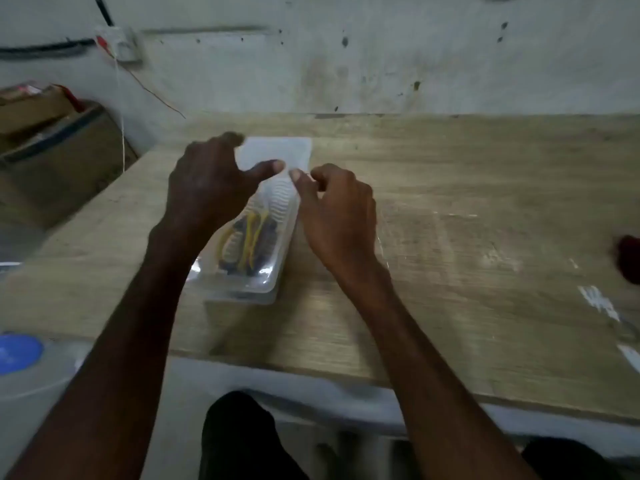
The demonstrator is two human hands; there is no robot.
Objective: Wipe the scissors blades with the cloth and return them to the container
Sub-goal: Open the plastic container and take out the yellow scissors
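Head: left hand (204,181), right hand (339,209) hold ribbed container (278,202) (clear plastic)

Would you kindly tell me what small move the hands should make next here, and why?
Probably lift the lid at its far end. The scissors lie inside the closed-looking container, and the left hand and right hand are at that end, so opening seems to come first.

a rough storeroom or workshop: stained wall (381,64) beyond the left hand (207,188), wired socket (121,43) and cardboard boxes (52,143) to its left.
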